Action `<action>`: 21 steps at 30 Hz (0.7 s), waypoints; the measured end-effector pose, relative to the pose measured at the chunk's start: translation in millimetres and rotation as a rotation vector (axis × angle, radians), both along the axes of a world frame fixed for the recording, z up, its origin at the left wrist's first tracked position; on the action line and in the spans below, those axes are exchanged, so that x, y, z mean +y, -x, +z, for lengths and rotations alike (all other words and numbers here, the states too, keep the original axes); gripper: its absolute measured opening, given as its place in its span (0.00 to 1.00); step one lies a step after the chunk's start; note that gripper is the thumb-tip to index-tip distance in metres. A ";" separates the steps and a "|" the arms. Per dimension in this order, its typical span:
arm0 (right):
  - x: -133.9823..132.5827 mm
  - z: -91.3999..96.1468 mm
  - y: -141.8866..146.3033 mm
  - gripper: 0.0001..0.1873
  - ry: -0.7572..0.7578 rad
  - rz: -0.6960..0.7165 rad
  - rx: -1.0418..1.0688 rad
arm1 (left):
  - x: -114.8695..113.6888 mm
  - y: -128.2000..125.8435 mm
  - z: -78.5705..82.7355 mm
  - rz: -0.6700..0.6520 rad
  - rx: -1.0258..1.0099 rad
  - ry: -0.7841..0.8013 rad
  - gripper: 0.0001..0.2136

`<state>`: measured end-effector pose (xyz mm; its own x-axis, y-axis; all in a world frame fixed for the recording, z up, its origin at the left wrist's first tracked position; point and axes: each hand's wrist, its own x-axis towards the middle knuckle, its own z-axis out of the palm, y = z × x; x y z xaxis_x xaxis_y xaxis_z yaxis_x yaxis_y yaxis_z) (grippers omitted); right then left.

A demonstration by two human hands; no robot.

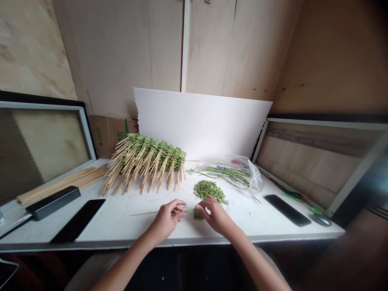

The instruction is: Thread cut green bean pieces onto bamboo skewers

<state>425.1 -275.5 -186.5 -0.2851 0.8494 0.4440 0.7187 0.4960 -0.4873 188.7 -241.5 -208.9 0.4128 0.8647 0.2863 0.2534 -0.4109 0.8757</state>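
Observation:
My left hand (166, 219) is closed around a thin wooden skewer (143, 213), whose long end sticks out to the left, low over the table. Facing it, my right hand (216, 216) has its thumb and fingertips drawn together; whatever lies between them is too small to make out. Under the right fingers is a small flat row of cut green stem pieces (198, 216), partly covered by the hand. Just behind that hand lies a loose pile of cut green stem pieces (209, 189).
Finished skewers of green pieces (151, 151) are stacked at the back left. Bare skewers (65, 184) lie beside a black box (54, 202) and a dark phone (79, 220). Long stems fill a clear bag (256, 178). Another phone (287, 210) and a mouse (322, 219) are right.

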 end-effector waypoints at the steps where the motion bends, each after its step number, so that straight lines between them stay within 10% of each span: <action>1: -2.4 1.7 3.5 0.21 0.015 0.025 0.047 | -1.2 -0.7 0.7 -0.005 -0.002 0.004 0.13; 21: -7.6 6.1 19.0 0.14 -0.060 0.139 0.252 | -5.6 2.7 10.1 -0.014 0.049 -0.312 0.09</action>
<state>406.1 -283.1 -180.4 -0.2714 0.7798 0.5641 0.5017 0.6148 -0.6085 186.0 -247.1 -198.9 0.4441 0.7322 0.5164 0.2842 -0.6617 0.6938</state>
